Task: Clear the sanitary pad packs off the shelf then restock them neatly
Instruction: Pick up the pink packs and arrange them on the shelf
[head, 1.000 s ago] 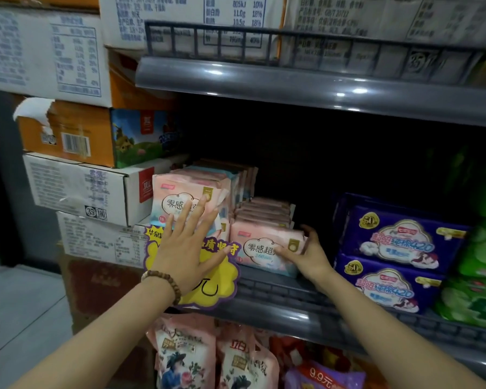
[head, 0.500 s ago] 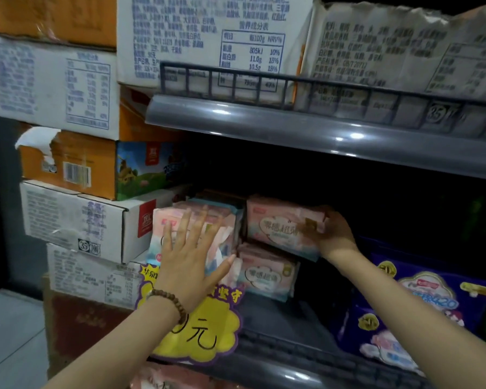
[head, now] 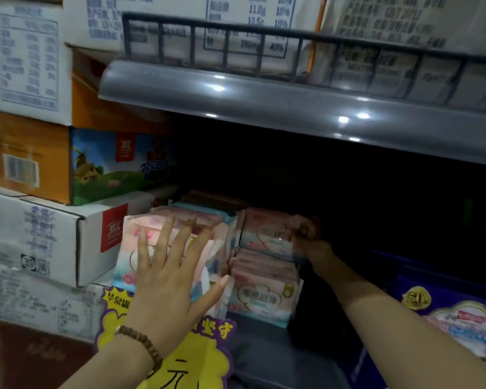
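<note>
A person is standing at a store shelf (head: pixel 264 357), seen from a head-worn camera looking down along both forearms. The left hand (head: pixel 166 279) is lying flat with fingers spread wide, pressing against the face of an upright stack of pink sanitary pad packs (head: pixel 177 248) at the left end of the shelf, beside stacked cardboard boxes (head: pixel 54 234). It is bracing the stack, not gripping it. The right hand (head: pixel 306 240) is reaching further back into the dark shelf and is closing around the right end of a single pink pack (head: pixel 270 234), which is raised above a low pile of the same packs (head: pixel 264 287). The grip is blurred, so the fingers behind the pack cannot be made out clearly. The held pack's long axis is running left to right, parallel to the shelf's front edge, with its left end just beside the braced stack. The right hand is the nearer one to it, so the coming move probably depends on that hand lowering or pulling the pack. Purple packs (head: pixel 460 324) are sitting toward the shelf's right end.
</note>
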The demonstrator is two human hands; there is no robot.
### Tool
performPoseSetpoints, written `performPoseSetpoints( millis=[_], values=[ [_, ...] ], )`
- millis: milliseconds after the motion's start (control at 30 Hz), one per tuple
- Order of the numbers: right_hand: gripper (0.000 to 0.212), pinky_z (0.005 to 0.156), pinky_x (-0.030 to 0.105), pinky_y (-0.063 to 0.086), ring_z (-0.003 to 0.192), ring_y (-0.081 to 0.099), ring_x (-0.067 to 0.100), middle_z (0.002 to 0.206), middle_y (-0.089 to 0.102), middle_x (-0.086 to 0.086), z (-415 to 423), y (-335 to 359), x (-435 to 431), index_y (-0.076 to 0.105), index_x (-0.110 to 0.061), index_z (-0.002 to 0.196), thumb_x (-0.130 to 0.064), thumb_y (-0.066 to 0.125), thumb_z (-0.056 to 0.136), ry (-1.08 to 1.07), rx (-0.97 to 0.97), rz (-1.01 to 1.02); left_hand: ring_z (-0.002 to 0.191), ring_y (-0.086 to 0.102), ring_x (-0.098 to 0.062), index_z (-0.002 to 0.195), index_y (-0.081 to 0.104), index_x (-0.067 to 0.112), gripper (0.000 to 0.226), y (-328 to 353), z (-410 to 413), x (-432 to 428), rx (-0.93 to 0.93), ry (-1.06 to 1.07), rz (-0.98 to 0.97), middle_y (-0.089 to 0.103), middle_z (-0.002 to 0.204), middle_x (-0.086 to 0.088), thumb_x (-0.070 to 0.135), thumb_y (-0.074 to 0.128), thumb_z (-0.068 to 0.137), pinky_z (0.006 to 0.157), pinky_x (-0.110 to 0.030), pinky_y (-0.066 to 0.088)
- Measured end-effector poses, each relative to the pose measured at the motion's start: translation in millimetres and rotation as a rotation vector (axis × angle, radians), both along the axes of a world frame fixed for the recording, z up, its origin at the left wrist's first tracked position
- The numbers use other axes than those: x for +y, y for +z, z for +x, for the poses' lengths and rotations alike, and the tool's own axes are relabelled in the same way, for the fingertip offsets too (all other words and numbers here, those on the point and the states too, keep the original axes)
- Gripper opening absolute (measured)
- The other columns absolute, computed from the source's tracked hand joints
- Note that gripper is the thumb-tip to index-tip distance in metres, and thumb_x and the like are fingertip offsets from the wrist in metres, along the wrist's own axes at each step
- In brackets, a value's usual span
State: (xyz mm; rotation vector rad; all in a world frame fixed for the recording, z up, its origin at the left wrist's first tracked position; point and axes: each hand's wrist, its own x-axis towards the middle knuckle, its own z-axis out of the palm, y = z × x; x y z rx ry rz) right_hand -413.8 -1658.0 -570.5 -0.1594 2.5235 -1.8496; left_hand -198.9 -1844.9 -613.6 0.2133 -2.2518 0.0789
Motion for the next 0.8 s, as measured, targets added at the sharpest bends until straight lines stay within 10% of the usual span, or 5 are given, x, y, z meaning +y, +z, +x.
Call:
performPoseSetpoints(
  millis=[233, 533, 700, 800],
  values=[
    [0.033, 0.096, 0.039, 0.049, 0.106, 0.059, 0.029, 0.12, 0.061, 0.02, 10, -12, 0, 0.059, 0.004, 0.118, -0.011, 0.066, 0.089, 0.017, 0.024, -0.257, 0.138, 0.023, -0.034, 0.14, 0.038, 0.014, 0.076, 0, 2, 1, -0.044, 0.024, -0.01, 0.044, 0.142, -0.017, 0.066, 0.012, 0.093, 0.113, -0.053, 0.004],
    [0.073, 0.108, 0.043, 0.039, 0.133, 0.039, 0.022, 0.147, 0.034, 0.004, 93, -14, 0, 0.023, -0.014, 0.148, -0.015, 0.065, 0.089, 0.124, 0.421, 0.006, 0.14, 0.019, -0.029, 0.147, 0.026, 0.02, 0.073, 11, 35, 8, -0.041, -0.038, 0.028, 0.03, 0.152, -0.013, 0.066, 0.014, 0.091, 0.111, -0.049, 0.011],
    [0.065, 0.114, 0.01, 0.007, 0.143, 0.008, -0.001, 0.155, 0.015, -0.01, 203, -59, 9, 0.029, -0.021, 0.148, -0.029, 0.061, 0.092, 0.342, 0.701, 0.234, 0.144, 0.018, -0.027, 0.149, 0.023, 0.023, 0.071, -26, 94, 26, -0.058, -0.139, 0.121, 0.023, 0.155, -0.005, 0.066, 0.018, 0.092, 0.114, -0.047, 0.012],
    [0.06, 0.116, 0.017, 0.014, 0.145, 0.01, 0.0, 0.158, 0.014, -0.013, 266, -115, 13, 0.03, -0.034, 0.145, -0.038, 0.056, 0.091, 0.445, 0.647, 0.201, 0.141, 0.024, -0.027, 0.145, 0.03, 0.021, 0.066, -80, 134, 33, -0.114, -0.213, 0.196, 0.029, 0.153, -0.007, 0.056, 0.037, 0.09, 0.114, -0.045, 0.016]
  ],
)
